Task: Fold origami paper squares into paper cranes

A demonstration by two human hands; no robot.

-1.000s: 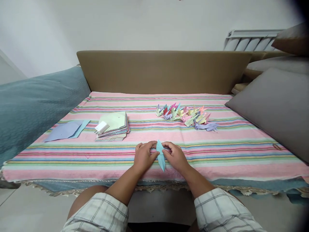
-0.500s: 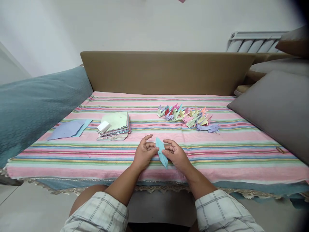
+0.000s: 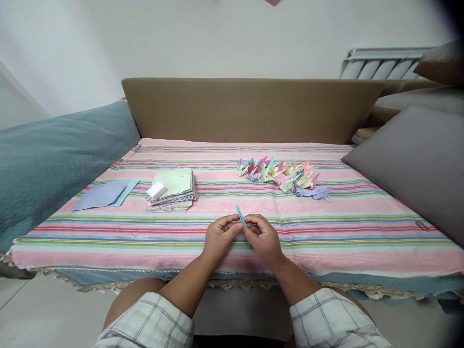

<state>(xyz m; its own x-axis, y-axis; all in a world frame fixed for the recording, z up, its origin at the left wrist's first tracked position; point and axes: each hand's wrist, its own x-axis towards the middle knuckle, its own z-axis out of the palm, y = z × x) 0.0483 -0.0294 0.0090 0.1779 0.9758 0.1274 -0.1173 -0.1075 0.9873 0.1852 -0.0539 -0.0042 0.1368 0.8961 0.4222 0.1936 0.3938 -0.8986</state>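
Observation:
Between my hands is a folded light-blue origami paper [image 3: 239,213], turned edge-on so that only its thin layered edge shows. My left hand [image 3: 222,238] pinches it from the left with thumb and fingers. From the right, my right hand [image 3: 264,240] grips the same paper, the two thumbs almost meeting. Most of the paper's lower part is hidden behind the thumbs. Beyond my hands, to the right, stands a cluster of folded paper cranes [image 3: 282,176] in many colours.
A stack of paper sheets [image 3: 177,182] lies left of my hands, with a white charger plug [image 3: 156,191] on it. Purple [image 3: 99,195] and blue sheets lie further left. A striped cloth [image 3: 340,241] covers the seat. A grey cushion [image 3: 413,159] leans at right.
The light-blue paper has turned from showing its broad face to edge-on. Both hands have closed in around it, their fingers now bent against it. The other things have stayed put.

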